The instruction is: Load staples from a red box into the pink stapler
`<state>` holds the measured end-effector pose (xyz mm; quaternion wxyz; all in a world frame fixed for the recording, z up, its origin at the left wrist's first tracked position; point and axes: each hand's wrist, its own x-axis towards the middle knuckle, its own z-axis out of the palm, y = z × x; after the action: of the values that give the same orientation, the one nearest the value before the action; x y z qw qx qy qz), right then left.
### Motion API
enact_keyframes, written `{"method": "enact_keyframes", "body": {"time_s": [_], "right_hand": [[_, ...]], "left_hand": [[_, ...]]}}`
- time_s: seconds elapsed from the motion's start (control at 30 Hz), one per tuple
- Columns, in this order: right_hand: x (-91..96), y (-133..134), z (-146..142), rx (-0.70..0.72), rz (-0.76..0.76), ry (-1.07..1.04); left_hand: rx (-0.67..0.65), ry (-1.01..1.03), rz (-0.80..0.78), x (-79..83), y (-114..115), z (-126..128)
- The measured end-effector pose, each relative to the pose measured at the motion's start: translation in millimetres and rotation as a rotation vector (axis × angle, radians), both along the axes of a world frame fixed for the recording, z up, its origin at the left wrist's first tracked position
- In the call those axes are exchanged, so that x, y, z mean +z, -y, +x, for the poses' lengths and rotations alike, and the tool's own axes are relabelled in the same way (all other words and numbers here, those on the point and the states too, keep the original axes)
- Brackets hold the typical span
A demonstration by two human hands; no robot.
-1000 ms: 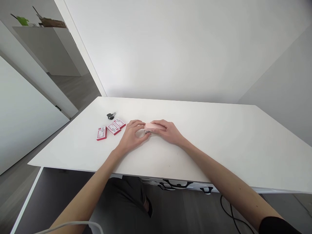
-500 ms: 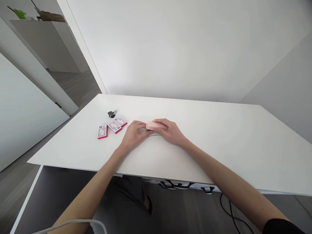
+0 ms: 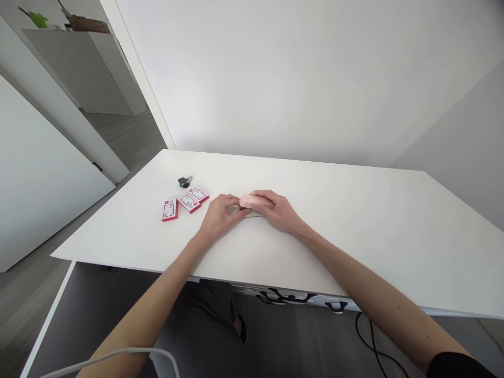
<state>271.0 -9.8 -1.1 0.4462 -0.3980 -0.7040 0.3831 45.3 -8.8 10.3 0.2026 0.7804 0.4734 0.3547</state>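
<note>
A pale pink stapler [image 3: 255,201] lies sideways between my hands at the middle of the white table, with its rounded top showing. My right hand [image 3: 277,210] is wrapped round its right part, fingers behind and thumb in front. My left hand [image 3: 220,214] closes its thumb and fingertips on the left end, where a small dark part shows. Below the pink top is a pale, thin edge, mostly covered by my hands. Whether something small is also between my left fingertips is hidden.
Several small red and white boxes [image 3: 170,209] lie left of my hands on the table [image 3: 354,226]. Behind them is a black staple remover [image 3: 185,181]. A white wall rises at the table's back edge. Drawers with black handles [image 3: 291,297] and a black cable [image 3: 374,341] are below.
The view has shifted slightly, so the table things sit a little further right. Both hands keep their hold on the stapler, with hardly any movement.
</note>
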Motion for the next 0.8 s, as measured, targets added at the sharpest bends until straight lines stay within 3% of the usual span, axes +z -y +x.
{"method": "enact_keyframes", "body": {"time_s": [0.8], "right_hand": [[0.1, 0.1, 1.4, -0.007, -0.02, -0.009]], "left_hand": [[0.036, 0.035, -0.065, 3.4, 5.4, 6.2]]}}
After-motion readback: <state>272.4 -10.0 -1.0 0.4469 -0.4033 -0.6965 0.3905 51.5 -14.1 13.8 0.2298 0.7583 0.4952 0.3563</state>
